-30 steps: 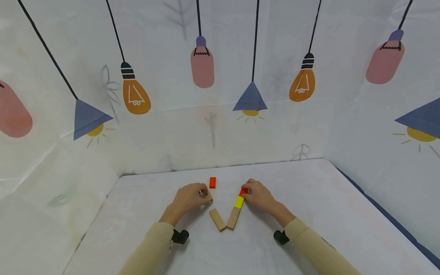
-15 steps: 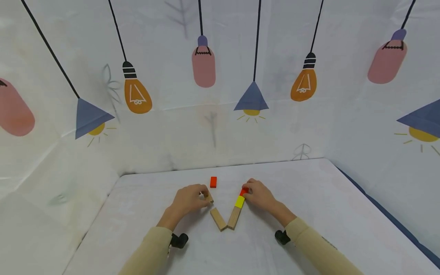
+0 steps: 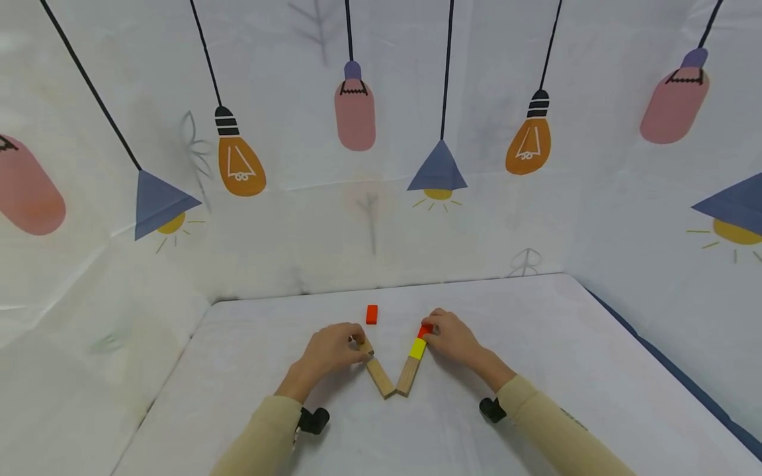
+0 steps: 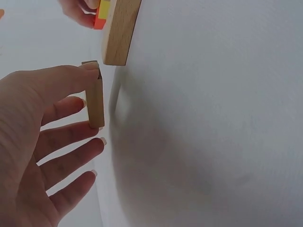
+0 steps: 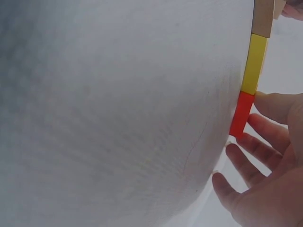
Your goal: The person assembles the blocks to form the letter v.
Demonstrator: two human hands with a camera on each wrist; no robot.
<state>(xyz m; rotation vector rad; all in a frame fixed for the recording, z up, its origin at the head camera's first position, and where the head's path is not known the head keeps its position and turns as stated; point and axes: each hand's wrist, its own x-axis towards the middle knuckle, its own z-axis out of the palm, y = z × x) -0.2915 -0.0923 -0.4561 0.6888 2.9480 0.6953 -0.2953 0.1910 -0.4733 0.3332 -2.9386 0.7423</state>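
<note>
My left hand (image 3: 333, 349) pinches a small plain wooden block (image 4: 96, 104) between thumb and fingertips. That block is close to the upper end of a longer wooden block (image 3: 381, 379), with a narrow gap between them in the left wrist view. A second long wooden block (image 3: 407, 377) meets the first at the bottom, forming a V. Up its line follow a yellow block (image 3: 418, 348) and a red block (image 5: 242, 114), end to end. Thumb and fingers of my right hand (image 3: 455, 340) hold the red block by its sides.
Another red block (image 3: 372, 314) lies by itself farther back, between the two hands. The white-covered table (image 3: 506, 311) ends at a white cloth wall (image 3: 309, 244) printed with lamps. Dark wrist cameras sit at both cuffs.
My left hand has brought its small wooden block down and nearer to the left long block, narrowing the gap. My right hand stays at the red block.
</note>
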